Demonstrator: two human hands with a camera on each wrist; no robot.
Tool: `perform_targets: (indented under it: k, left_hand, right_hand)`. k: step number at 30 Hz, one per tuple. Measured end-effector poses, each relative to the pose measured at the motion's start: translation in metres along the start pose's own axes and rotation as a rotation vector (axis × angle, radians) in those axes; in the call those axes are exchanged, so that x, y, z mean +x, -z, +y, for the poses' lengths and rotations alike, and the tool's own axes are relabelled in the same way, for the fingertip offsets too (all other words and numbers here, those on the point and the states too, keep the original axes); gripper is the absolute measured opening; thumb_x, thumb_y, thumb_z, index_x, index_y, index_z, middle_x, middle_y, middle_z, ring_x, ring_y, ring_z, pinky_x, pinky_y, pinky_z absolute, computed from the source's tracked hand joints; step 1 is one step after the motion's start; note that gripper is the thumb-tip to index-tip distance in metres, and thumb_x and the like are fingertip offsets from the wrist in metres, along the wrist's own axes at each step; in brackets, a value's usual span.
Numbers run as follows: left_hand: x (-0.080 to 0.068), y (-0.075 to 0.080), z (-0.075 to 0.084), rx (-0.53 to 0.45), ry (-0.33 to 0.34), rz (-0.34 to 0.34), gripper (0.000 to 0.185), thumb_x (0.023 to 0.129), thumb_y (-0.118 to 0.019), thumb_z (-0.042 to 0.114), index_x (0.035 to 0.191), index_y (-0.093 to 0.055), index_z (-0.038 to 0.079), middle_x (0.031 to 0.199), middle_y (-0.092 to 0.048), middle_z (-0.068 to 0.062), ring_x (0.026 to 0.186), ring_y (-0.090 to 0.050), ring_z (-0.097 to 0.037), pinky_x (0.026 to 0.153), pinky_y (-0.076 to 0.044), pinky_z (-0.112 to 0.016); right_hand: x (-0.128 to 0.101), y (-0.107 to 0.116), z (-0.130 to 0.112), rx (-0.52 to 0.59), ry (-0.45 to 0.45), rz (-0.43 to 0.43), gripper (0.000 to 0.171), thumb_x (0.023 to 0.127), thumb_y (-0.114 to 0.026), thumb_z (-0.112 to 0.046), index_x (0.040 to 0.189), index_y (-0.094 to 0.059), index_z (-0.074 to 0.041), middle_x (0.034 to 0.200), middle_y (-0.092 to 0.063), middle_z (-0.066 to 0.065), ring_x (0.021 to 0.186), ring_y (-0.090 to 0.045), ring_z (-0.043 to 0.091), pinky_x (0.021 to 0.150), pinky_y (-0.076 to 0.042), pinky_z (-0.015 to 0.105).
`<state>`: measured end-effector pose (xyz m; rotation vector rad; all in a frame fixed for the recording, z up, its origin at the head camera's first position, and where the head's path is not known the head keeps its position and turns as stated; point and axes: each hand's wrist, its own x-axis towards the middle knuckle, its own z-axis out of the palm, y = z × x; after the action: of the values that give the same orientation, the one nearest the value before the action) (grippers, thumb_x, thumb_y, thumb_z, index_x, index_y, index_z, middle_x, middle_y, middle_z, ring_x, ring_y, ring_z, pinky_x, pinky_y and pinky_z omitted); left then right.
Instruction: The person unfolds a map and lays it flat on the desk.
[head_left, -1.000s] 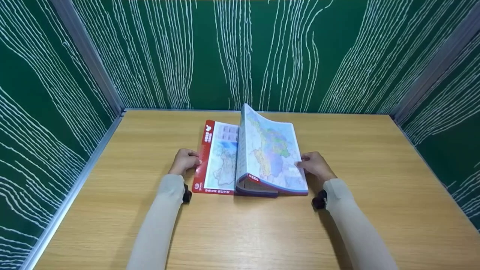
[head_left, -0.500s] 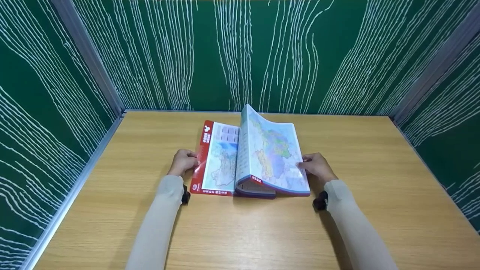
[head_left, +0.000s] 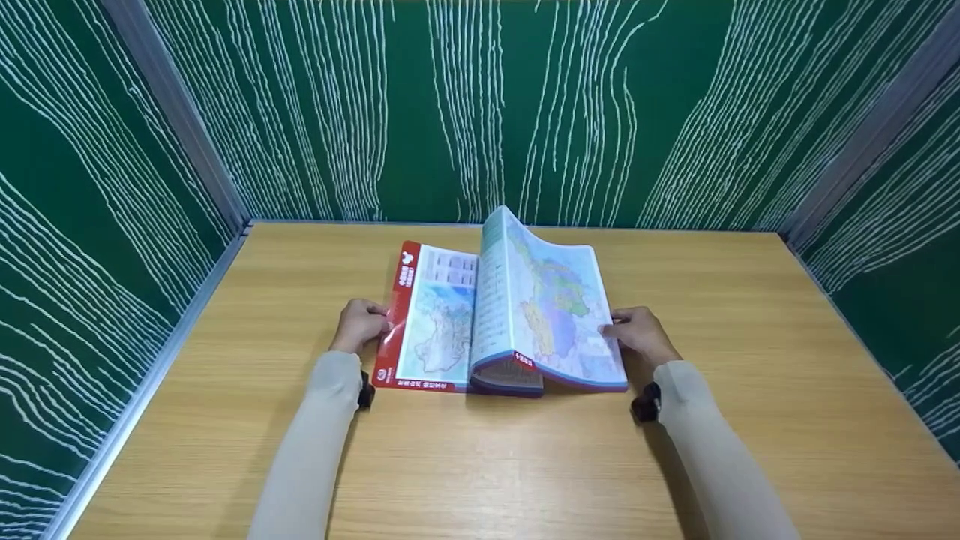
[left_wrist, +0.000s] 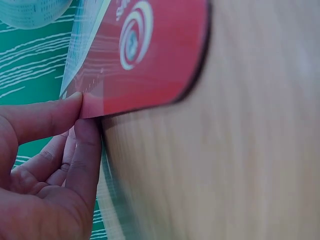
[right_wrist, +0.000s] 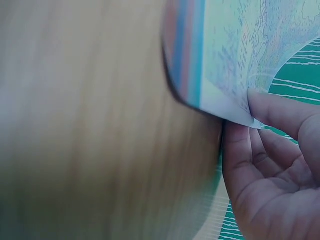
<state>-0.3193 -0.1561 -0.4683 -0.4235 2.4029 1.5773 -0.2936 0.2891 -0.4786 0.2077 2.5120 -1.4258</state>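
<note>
Two hands are on the atlas (head_left: 495, 315), which lies open near the middle of the counter (head_left: 225, 420), closer to the far wall. Your left hand (head_left: 360, 324) pinches the red cover edge (left_wrist: 145, 55) between thumb and forefinger; your right hand (head_left: 637, 334) pinches the outer edge of a raised map page (head_left: 559, 307), thumb on top. The page stands in an arch above the right-hand block. To turn it well, I judge you should lift it by that edge without creasing, keep the pinch light, and let the left hand steady the cover against the counter so the spine does not slide.
</note>
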Motion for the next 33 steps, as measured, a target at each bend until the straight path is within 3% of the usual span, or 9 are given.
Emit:
perform_targets:
  k: [9, 18, 27, 33]
  left_hand:
    - [0.002, 0.005, -0.003, -0.010, 0.011, -0.005, 0.039, 0.083, -0.058, -0.005, 0.122, -0.058, -0.006, 0.123, -0.059, -0.024, 0.104, -0.062, -0.031, 0.089, -0.055, -0.042]
    - [0.000, 0.010, -0.005, -0.023, 0.010, 0.001, 0.039, 0.083, -0.057, -0.005, 0.122, -0.059, -0.005, 0.124, -0.059, -0.023, 0.104, -0.061, -0.032, 0.090, -0.054, -0.044]
    - [0.002, 0.013, -0.007, 0.018, -0.021, 0.039, 0.040, 0.080, -0.056, -0.008, 0.120, -0.061, -0.008, 0.121, -0.060, -0.024, 0.097, -0.061, -0.025, 0.079, -0.055, -0.033]
    - [0.003, 0.015, -0.008, 0.014, -0.007, 0.029, 0.040, 0.081, -0.055, -0.006, 0.120, -0.060, -0.006, 0.123, -0.059, -0.022, 0.100, -0.060, -0.027, 0.081, -0.055, -0.036]
  right_hand:
    - [0.000, -0.002, -0.003, -0.026, -0.041, 0.043, 0.052, 0.092, -0.062, -0.014, 0.137, -0.047, 0.008, 0.132, -0.056, 0.027, 0.096, -0.061, 0.016, 0.084, -0.052, 0.028]
    - [-0.001, 0.003, 0.000, -0.115, -0.012, 0.074, 0.051, 0.092, -0.060, -0.014, 0.136, -0.047, 0.008, 0.137, -0.050, 0.028, 0.123, -0.051, 0.039, 0.104, -0.043, 0.050]
    - [-0.005, 0.011, 0.005, -0.084, -0.010, 0.060, 0.053, 0.095, -0.057, -0.017, 0.140, -0.042, 0.007, 0.139, -0.047, 0.030, 0.126, -0.049, 0.042, 0.104, -0.042, 0.052]
    - [-0.005, 0.014, 0.009, -0.071, -0.027, 0.091, 0.051, 0.094, -0.057, -0.013, 0.138, -0.043, 0.009, 0.137, -0.049, 0.031, 0.124, -0.051, 0.040, 0.104, -0.043, 0.049]
